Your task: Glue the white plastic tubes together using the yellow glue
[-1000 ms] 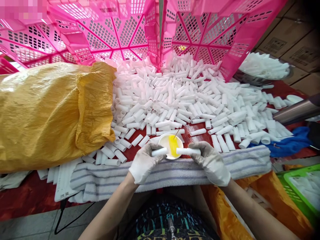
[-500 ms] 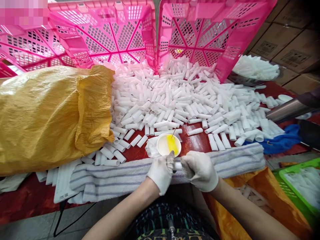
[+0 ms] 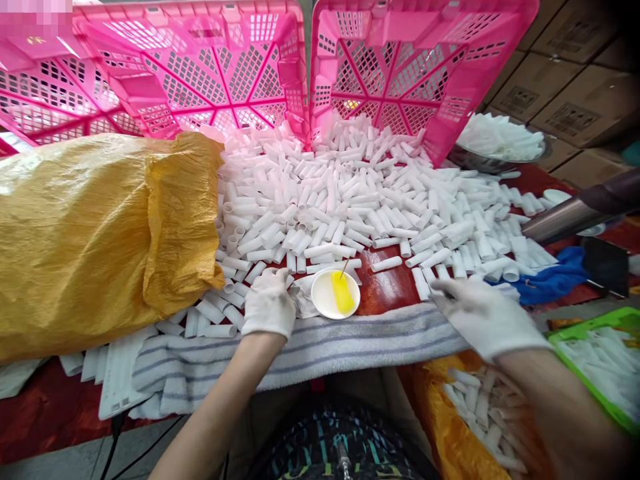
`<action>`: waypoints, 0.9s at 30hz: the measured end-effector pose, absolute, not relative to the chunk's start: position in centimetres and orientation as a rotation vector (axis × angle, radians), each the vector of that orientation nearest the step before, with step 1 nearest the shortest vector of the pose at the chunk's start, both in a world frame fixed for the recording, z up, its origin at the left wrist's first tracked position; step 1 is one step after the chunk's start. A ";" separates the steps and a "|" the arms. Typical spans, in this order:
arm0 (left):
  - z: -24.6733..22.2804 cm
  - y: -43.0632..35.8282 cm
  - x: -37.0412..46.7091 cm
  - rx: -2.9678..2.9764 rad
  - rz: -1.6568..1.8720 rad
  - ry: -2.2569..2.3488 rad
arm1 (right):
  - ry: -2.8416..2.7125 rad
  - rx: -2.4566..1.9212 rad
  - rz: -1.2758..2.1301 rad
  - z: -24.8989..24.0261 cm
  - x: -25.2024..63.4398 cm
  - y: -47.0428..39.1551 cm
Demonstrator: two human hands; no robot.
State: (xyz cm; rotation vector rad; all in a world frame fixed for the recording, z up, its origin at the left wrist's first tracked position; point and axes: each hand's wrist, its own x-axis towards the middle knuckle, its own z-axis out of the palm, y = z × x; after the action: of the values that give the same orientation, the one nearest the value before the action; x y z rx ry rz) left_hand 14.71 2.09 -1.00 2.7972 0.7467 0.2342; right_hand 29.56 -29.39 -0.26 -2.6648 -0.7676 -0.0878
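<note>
A large pile of short white tubes (image 3: pixel 350 193) covers the red tabletop. In its white glove, my left hand (image 3: pixel 270 303) is at the near left edge of the pile, fingers curled at the tubes; what they grip is hidden. My right hand (image 3: pixel 480 313), gloved and blurred by motion, reaches to the tubes at the near right. Between the hands sits a small white bowl (image 3: pixel 324 303) holding a yellow piece (image 3: pixel 342 293) with a thin stick. A striped towel (image 3: pixel 350 347) lies along the table's front edge, below both hands.
Pink crates (image 3: pixel 225 73) stand behind the pile. A yellow sack (image 3: pixel 100 227) lies at the left. At the right are a metal bowl (image 3: pixel 480 160) of tubes, a metal pole (image 3: pixel 565 217), a blue cloth (image 3: pixel 553 277), a green basket (image 3: pixel 590 393) and an open orange bag (image 3: pixel 440 407).
My hands, earlier together at a white tube before the bowl, have moved apart, left hand to the left and right hand to the right. The tube between them is no longer seen there.
</note>
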 end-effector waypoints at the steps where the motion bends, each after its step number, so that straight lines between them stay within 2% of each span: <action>1: -1.3 2.7 14.9 2.828 0.156 0.767 | -0.903 -2.725 -0.118 -0.9 31.0 -27.9; 5: -1.7 3.4 15.0 2.796 -0.002 0.750 | -1.164 -2.723 -0.150 -3.5 34.5 -22.8; 8: -1.7 3.5 14.4 2.573 0.221 0.781 | -1.051 -2.479 -0.084 -4.1 33.2 -21.9; 11: -2.0 3.7 14.0 2.099 0.365 0.729 | -0.818 -2.130 0.210 -3.9 30.0 -21.8; 14: -2.9 3.2 14.1 1.614 0.231 0.634 | -0.692 -1.829 0.561 -3.8 27.6 -20.7; 16: -3.4 2.6 14.2 1.500 0.187 0.644 | -0.604 -1.737 0.639 -4.1 27.2 -19.6; 19: -3.9 1.8 14.1 1.604 0.189 0.675 | -0.549 -1.776 0.554 -4.9 27.6 -18.7; 23: -3.9 1.7 13.5 1.794 0.164 0.574 | -0.761 -1.712 0.311 -6.0 27.7 -19.3; 27: -3.6 1.9 13.3 1.895 0.186 0.560 | -0.723 -1.762 0.397 -6.5 27.0 -20.0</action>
State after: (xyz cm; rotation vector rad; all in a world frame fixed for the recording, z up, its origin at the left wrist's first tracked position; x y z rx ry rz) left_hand 13.32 1.92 -3.61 1.8954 0.5600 0.1857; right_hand 27.01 -20.00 -6.48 -1.7625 -0.7230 0.3974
